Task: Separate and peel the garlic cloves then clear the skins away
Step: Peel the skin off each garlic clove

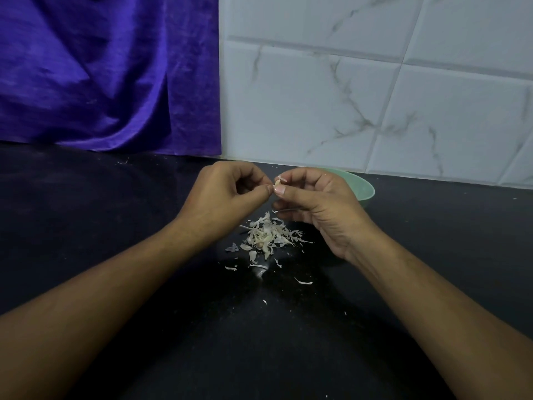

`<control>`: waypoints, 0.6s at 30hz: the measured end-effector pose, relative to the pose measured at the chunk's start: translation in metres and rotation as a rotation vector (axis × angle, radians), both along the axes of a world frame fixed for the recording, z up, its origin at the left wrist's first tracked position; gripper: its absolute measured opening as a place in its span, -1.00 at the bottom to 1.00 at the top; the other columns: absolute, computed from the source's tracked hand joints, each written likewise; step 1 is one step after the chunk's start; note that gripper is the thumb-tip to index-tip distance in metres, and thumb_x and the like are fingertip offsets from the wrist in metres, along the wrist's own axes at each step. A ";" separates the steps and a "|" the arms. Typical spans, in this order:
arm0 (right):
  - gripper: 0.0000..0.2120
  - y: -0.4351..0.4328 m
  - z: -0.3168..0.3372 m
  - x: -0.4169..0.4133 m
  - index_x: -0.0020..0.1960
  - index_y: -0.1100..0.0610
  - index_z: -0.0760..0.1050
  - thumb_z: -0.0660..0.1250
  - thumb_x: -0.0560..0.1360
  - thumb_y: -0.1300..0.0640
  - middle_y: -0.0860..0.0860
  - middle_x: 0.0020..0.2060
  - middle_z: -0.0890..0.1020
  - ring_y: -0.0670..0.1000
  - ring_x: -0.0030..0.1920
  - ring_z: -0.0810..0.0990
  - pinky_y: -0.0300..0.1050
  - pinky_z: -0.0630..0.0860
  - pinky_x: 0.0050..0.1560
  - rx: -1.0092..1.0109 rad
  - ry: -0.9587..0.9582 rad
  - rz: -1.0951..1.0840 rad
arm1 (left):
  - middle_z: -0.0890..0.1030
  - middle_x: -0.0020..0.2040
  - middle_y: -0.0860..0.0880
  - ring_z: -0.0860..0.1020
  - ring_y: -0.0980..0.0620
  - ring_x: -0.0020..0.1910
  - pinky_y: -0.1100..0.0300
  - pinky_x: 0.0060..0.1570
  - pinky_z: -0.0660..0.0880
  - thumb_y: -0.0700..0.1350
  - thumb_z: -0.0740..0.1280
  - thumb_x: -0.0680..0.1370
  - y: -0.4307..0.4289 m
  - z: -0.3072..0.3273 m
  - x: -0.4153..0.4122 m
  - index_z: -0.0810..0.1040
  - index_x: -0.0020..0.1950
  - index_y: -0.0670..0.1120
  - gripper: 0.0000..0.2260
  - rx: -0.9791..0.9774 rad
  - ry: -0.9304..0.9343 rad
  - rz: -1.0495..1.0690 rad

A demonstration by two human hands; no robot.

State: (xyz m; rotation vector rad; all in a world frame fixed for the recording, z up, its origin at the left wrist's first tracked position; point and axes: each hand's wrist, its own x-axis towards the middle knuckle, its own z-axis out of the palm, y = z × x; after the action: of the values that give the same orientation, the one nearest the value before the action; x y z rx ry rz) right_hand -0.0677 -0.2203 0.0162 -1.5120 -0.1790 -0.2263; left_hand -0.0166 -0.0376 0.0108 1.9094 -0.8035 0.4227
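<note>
Black counter [115,226] against tiled wall, green bowl [364,187] near its back edge; left hand [222,197] and right hand [323,209], fingers curled, pinch one small pale garlic clove [278,183] above the skins heap [266,236] mid-counter; clove judged light, firm, slippery, skin papery, best nipped at its tip

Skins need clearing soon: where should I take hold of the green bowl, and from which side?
Pinch the green bowl by its exposed right rim, fingers coming from above: it sits upright, the wall stands close behind, and the right hand covers its left part.
</note>
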 end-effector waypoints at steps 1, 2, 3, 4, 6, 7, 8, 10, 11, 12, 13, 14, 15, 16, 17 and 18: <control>-0.89 0.000 0.000 0.000 0.02 0.20 0.61 0.45 0.52 0.33 0.06 -0.20 0.69 0.01 -0.24 0.68 -0.08 0.67 -0.13 0.013 0.004 0.004 | 0.69 -0.25 0.07 0.66 0.08 -0.24 -0.07 -0.16 0.67 -0.07 0.48 0.56 0.000 0.000 0.000 0.71 -0.10 0.02 -0.95 0.006 0.002 0.006; -0.90 0.000 0.000 0.001 0.02 0.19 0.61 0.45 0.53 0.32 0.06 -0.19 0.69 0.01 -0.22 0.68 -0.09 0.67 -0.12 0.035 0.007 0.008 | 0.68 -0.26 0.07 0.65 0.09 -0.25 -0.03 -0.16 0.67 -0.08 0.48 0.55 0.000 0.000 0.001 0.70 -0.12 0.02 -0.94 0.015 0.005 0.018; -0.90 0.000 0.000 0.001 0.02 0.18 0.62 0.44 0.53 0.31 0.06 -0.18 0.69 0.01 -0.20 0.68 -0.08 0.67 -0.11 0.063 0.009 0.011 | 0.68 -0.27 0.08 0.65 0.10 -0.27 0.02 -0.17 0.66 -0.09 0.48 0.54 0.000 0.000 0.001 0.70 -0.14 0.03 -0.93 0.028 0.009 0.038; -0.91 0.000 0.001 0.002 0.02 0.18 0.62 0.44 0.53 0.31 0.07 -0.16 0.69 0.01 -0.18 0.69 -0.07 0.67 -0.09 0.096 0.009 0.014 | 0.67 -0.29 0.08 0.64 0.10 -0.29 0.06 -0.20 0.64 -0.10 0.48 0.53 0.000 -0.001 0.002 0.70 -0.15 0.04 -0.92 0.045 0.015 0.060; -0.90 -0.002 0.004 0.003 0.04 0.18 0.61 0.44 0.54 0.29 0.09 -0.10 0.70 0.02 -0.15 0.70 -0.07 0.69 -0.08 0.159 0.010 0.017 | 0.68 -0.30 0.07 0.65 0.08 -0.28 0.06 -0.18 0.63 -0.09 0.48 0.53 0.000 -0.002 0.003 0.69 -0.16 0.05 -0.92 0.068 0.040 0.082; -0.89 -0.003 0.005 0.003 0.07 0.18 0.60 0.43 0.54 0.27 0.10 -0.08 0.71 0.03 -0.14 0.71 -0.08 0.69 -0.07 0.174 0.013 0.015 | 0.68 -0.29 0.06 0.66 0.06 -0.26 0.01 -0.15 0.65 -0.08 0.48 0.53 0.000 -0.002 0.004 0.70 -0.16 0.05 -0.93 0.068 0.053 0.082; -0.88 -0.004 0.005 0.003 0.09 0.18 0.60 0.42 0.56 0.26 0.09 -0.07 0.72 0.02 -0.14 0.71 -0.07 0.69 -0.06 0.173 0.015 0.010 | 0.69 -0.29 0.06 0.67 0.04 -0.25 -0.03 -0.12 0.66 -0.07 0.47 0.55 0.001 -0.003 0.005 0.70 -0.15 0.04 -0.92 0.065 0.063 0.082; -0.88 -0.004 0.005 0.003 0.10 0.18 0.62 0.41 0.58 0.24 0.07 -0.09 0.73 0.01 -0.16 0.71 -0.06 0.68 -0.05 0.143 0.017 0.000 | 0.70 -0.29 0.04 0.68 0.00 -0.24 -0.10 -0.12 0.65 -0.06 0.44 0.59 0.001 -0.003 0.005 0.70 -0.14 0.02 -0.88 0.055 0.072 0.081; -0.89 -0.004 0.004 0.003 0.10 0.17 0.64 0.41 0.58 0.23 0.06 -0.10 0.73 0.00 -0.17 0.71 -0.07 0.68 -0.05 0.125 0.019 -0.003 | 0.70 -0.29 0.03 0.69 0.00 -0.24 -0.12 -0.12 0.65 -0.05 0.41 0.61 0.001 -0.002 0.004 0.70 -0.15 0.00 -0.85 0.047 0.078 0.079; -0.89 -0.004 0.003 0.003 0.09 0.16 0.65 0.40 0.58 0.22 0.05 -0.11 0.73 -0.01 -0.17 0.70 -0.07 0.68 -0.06 0.108 0.020 -0.005 | 0.70 -0.29 0.02 0.69 -0.01 -0.24 -0.13 -0.12 0.65 -0.03 0.39 0.63 0.001 -0.002 0.004 0.70 -0.15 -0.01 -0.81 0.039 0.079 0.078; -0.89 -0.003 0.003 0.003 0.10 0.16 0.65 0.40 0.59 0.22 0.05 -0.11 0.73 -0.01 -0.18 0.70 -0.08 0.68 -0.07 0.092 0.022 -0.006 | 0.70 -0.29 0.02 0.69 0.00 -0.25 -0.14 -0.13 0.64 -0.01 0.39 0.63 0.001 -0.002 0.004 0.69 -0.16 -0.02 -0.79 0.035 0.074 0.080; -0.88 -0.003 0.002 0.003 0.11 0.16 0.65 0.41 0.59 0.21 0.05 -0.11 0.72 -0.01 -0.18 0.70 -0.09 0.68 -0.08 0.076 0.024 -0.007 | 0.70 -0.29 0.01 0.68 0.00 -0.25 -0.13 -0.14 0.64 0.01 0.40 0.63 0.001 -0.002 0.004 0.68 -0.17 -0.02 -0.79 0.035 0.063 0.084; -0.87 -0.003 0.002 0.003 0.12 0.17 0.65 0.41 0.58 0.21 0.06 -0.11 0.72 -0.01 -0.18 0.70 -0.09 0.68 -0.08 0.064 0.026 -0.008 | 0.69 -0.29 0.01 0.67 0.00 -0.26 -0.13 -0.14 0.64 0.03 0.42 0.61 0.001 -0.002 0.003 0.67 -0.17 -0.01 -0.80 0.037 0.050 0.091; -0.86 -0.002 0.001 0.003 0.13 0.18 0.65 0.42 0.58 0.21 0.07 -0.11 0.72 -0.01 -0.19 0.70 -0.09 0.68 -0.09 0.054 0.027 -0.008 | 0.68 -0.29 0.02 0.66 0.02 -0.26 -0.11 -0.14 0.64 0.03 0.45 0.59 0.002 -0.002 0.004 0.66 -0.17 0.00 -0.82 0.039 0.042 0.099; -0.86 -0.002 0.001 0.003 0.13 0.19 0.64 0.42 0.58 0.22 0.08 -0.10 0.73 -0.01 -0.19 0.70 -0.09 0.68 -0.10 0.046 0.028 -0.009 | 0.68 -0.27 0.03 0.66 0.04 -0.26 -0.09 -0.14 0.64 0.03 0.48 0.57 0.002 -0.002 0.005 0.65 -0.16 0.01 -0.84 0.041 0.039 0.107; -0.87 -0.002 0.001 0.003 0.12 0.19 0.64 0.43 0.57 0.23 0.08 -0.11 0.73 -0.01 -0.20 0.70 -0.10 0.68 -0.11 0.037 0.028 -0.011 | 0.68 -0.26 0.04 0.65 0.06 -0.26 -0.07 -0.13 0.64 0.02 0.50 0.55 0.002 -0.003 0.005 0.65 -0.15 0.02 -0.87 0.040 0.040 0.110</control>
State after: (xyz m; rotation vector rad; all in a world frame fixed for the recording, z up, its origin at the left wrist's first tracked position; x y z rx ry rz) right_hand -0.0651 -0.2225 0.0173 -1.4793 -0.1435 -0.2163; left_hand -0.0114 -0.0355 0.0082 1.9993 -0.6878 0.4366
